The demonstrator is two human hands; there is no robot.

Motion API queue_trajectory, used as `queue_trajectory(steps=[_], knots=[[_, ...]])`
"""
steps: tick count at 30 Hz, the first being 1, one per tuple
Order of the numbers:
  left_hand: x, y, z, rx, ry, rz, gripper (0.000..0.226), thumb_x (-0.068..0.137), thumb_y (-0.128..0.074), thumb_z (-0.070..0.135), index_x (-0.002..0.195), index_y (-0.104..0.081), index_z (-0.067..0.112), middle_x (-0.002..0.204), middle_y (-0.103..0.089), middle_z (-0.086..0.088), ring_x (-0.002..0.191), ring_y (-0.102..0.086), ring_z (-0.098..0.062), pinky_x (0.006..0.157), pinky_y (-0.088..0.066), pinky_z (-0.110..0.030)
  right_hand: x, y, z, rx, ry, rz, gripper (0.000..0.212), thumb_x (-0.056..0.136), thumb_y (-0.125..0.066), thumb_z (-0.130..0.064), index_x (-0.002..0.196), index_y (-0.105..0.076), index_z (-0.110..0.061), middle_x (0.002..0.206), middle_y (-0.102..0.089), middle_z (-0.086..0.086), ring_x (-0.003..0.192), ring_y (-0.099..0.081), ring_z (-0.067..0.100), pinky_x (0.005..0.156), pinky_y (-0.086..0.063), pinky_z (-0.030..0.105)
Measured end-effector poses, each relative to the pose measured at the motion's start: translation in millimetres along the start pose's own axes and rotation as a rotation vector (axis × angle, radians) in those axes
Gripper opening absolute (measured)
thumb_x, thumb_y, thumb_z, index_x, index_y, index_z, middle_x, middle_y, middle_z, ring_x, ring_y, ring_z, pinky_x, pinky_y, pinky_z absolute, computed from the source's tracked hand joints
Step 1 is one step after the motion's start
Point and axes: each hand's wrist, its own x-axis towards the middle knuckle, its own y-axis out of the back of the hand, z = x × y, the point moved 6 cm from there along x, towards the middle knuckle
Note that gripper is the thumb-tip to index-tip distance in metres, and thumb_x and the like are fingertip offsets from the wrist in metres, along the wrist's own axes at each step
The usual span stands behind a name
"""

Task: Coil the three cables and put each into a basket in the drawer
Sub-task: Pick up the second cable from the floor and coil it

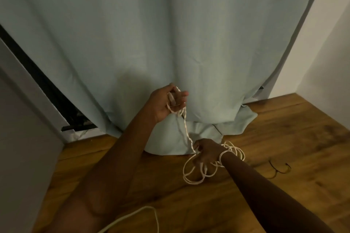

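A white cable [184, 128] runs taut between my two hands above the wooden floor. My left hand [166, 102] is raised in front of the curtain and holds one end of it, with a few strands folded in the fingers. My right hand [205, 152] is lower, near the floor, pinching the same cable. Loops of it [193, 176] hang around the fingers and wrist and rest on the floor. A second white cable [132, 215] curves across the floor at the bottom edge. A thin dark cable [280, 169] lies on the floor to the right. No drawer or basket is in view.
A pale blue curtain [170, 34] hangs across the back and bunches on the wooden floor [284, 138]. A white wall [325, 53] stands at the right. A white frame with a dark gap [47, 85] slants at the left.
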Motion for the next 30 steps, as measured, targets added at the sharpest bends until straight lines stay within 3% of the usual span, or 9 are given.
queue_trajectory(steps=[4, 7, 10, 13, 17, 19, 22, 26, 30], knots=[[15, -11, -4, 0.015, -0.063, -0.147, 0.04, 0.105, -0.028, 0.035, 0.078, -0.049, 0.016, 0.102, -0.074, -0.014, 0.094, -0.073, -0.025, 0.071, -0.058, -0.035, 5, 8, 1, 0.251, 0.049, 0.088, 0.033, 0.066, -0.081, -0.007, 0.096, -0.071, -0.015, 0.093, -0.069, -0.002, 0.089, -0.067, 0.016, 0.074, -0.054, 0.024], [21, -12, -42, 0.494, -0.122, -0.092, 0.023, 0.104, -0.038, 0.022, 0.092, -0.05, 0.006, 0.1, -0.069, -0.016, 0.084, -0.071, -0.023, 0.067, -0.055, -0.029, 2, 25, -4, 0.514, 0.103, 0.167, 0.027, 0.07, -0.076, 0.006, 0.091, -0.075, -0.011, 0.091, -0.075, 0.007, 0.086, -0.071, 0.018, 0.086, -0.058, 0.037], [29, -5, -81, 1.142, -0.158, -0.174, 0.007, 0.093, -0.048, 0.014, 0.09, -0.049, 0.007, 0.088, -0.059, -0.016, 0.082, -0.06, -0.029, 0.085, -0.05, -0.045, 2, 44, -1, 0.696, 0.111, 0.266, 0.025, 0.071, -0.077, 0.009, 0.091, -0.076, -0.005, 0.094, -0.077, 0.014, 0.089, -0.071, 0.022, 0.089, -0.057, 0.041], [26, -2, -102, 1.539, -0.088, -0.261, 0.029, 0.094, -0.046, 0.017, 0.11, -0.049, -0.006, 0.101, -0.061, -0.025, 0.099, -0.062, -0.04, 0.086, -0.05, -0.042, 0, 57, -1, 1.009, 0.123, 0.317, 0.025, 0.075, -0.069, 0.02, 0.092, -0.073, 0.003, 0.089, -0.077, 0.015, 0.086, -0.073, 0.025, 0.082, -0.061, 0.035], [19, -6, -122, 1.332, 0.095, -0.301, 0.015, 0.102, -0.036, 0.008, 0.109, -0.045, -0.003, 0.073, -0.061, -0.017, 0.064, -0.069, -0.029, 0.054, -0.055, -0.027, -3, 66, 0, 1.196, 0.138, 0.298, 0.03, 0.079, -0.06, 0.025, 0.092, -0.07, 0.0, 0.085, -0.076, 0.012, 0.08, -0.073, 0.022, 0.082, -0.059, 0.031], [27, -3, -124, 1.308, 0.057, -0.283, 0.021, 0.099, -0.04, 0.013, 0.117, -0.041, 0.001, 0.091, -0.06, -0.02, 0.076, -0.064, -0.028, 0.069, -0.059, -0.041, -7, 64, 4, 1.292, 0.136, 0.257, 0.031, 0.081, -0.054, 0.026, 0.092, -0.069, 0.001, 0.09, -0.075, 0.016, 0.084, -0.073, 0.026, 0.086, -0.058, 0.035], [34, 5, -125, 1.484, -0.03, -0.246, 0.024, 0.092, -0.042, 0.023, 0.11, -0.046, 0.008, 0.113, -0.058, -0.03, 0.091, -0.052, -0.023, 0.093, -0.049, -0.049, -13, 59, 10, 1.383, 0.066, 0.221, 0.031, 0.084, -0.047, 0.027, 0.092, -0.067, 0.005, 0.091, -0.073, 0.017, 0.083, -0.073, 0.027, 0.077, -0.063, 0.033], [42, 8, -146, 1.585, -0.068, -0.263, 0.047, 0.093, -0.042, 0.017, 0.133, -0.036, -0.006, 0.121, -0.058, -0.029, 0.111, -0.058, -0.039, 0.097, -0.044, -0.049, -19, 53, 16, 1.336, -0.036, 0.213, 0.029, 0.084, -0.046, 0.025, 0.096, -0.065, 0.006, 0.093, -0.069, 0.02, 0.077, -0.07, 0.027, 0.069, -0.063, 0.034], [35, -5, -159, 1.723, -0.136, -0.313, 0.051, 0.099, -0.044, 0.01, 0.144, -0.026, -0.004, 0.126, -0.059, -0.021, 0.115, -0.057, -0.037, 0.098, -0.04, -0.037, -25, 49, 29, 1.388, -0.117, 0.252, 0.032, 0.084, -0.041, 0.026, 0.095, -0.063, 0.007, 0.091, -0.069, 0.019, 0.079, -0.069, 0.029, 0.062, -0.063, 0.032]])
